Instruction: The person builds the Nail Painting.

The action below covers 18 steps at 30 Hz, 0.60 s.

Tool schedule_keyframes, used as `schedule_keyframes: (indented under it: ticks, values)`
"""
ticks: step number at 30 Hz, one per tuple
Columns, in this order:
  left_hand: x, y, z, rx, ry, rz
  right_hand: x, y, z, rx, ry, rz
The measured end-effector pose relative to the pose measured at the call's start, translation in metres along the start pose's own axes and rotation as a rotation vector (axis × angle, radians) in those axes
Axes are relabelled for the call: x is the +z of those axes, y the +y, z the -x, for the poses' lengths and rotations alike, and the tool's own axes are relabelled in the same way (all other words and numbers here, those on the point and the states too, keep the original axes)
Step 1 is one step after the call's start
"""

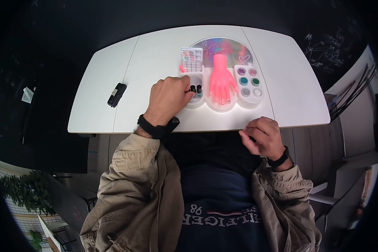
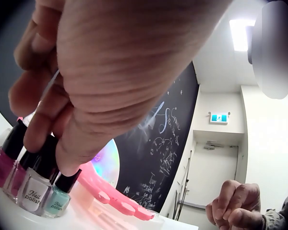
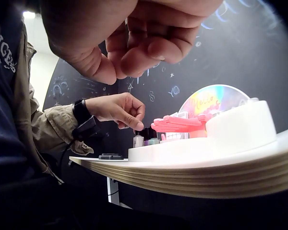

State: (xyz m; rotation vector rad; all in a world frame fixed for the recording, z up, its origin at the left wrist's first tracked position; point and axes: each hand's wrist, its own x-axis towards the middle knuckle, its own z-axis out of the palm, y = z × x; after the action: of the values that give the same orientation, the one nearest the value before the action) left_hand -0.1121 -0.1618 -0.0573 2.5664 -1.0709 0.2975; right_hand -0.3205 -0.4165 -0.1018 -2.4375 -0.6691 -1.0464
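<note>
My left hand [image 1: 168,97] reaches down over the left tray of a white nail-art stand [image 1: 222,108]. Its thumb and finger pinch the black cap of a nail polish bottle with clear-white contents [image 2: 36,196], which stands in the tray. Right beside it are a mint nail polish bottle [image 2: 59,201] and magenta ones [image 2: 4,165]. A pink model hand [image 1: 221,80] lies fingers forward in the middle of the stand. My right hand [image 1: 264,136] hovers at the table's front edge, fingers loosely curled and thumb near the fingertips, holding nothing visible.
On the stand's right side sit several small pots of coloured glitter [image 1: 244,81]. A case of small compartments [image 1: 192,61] stands at its back left, before a shiny rounded backboard [image 1: 235,46]. A black object [image 1: 117,95] lies left on the white table [image 1: 155,54].
</note>
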Motion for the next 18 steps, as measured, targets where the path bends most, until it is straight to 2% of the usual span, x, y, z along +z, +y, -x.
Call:
schedule_keyframes:
  ticks: [6, 9, 18]
  values:
    - [-0.018, 0.008, 0.000, -0.086, -0.006, 0.024, 0.001, 0.000, 0.000, 0.003, 0.001, -0.005]
    - [-0.022, 0.005, 0.002, -0.023, 0.062, 0.073, 0.001, 0.001, 0.000, 0.004, -0.001, -0.004]
    - [-0.049, 0.030, 0.017, 0.194, 0.060, 0.263, 0.003, 0.000, 0.003, 0.015, -0.027, 0.000]
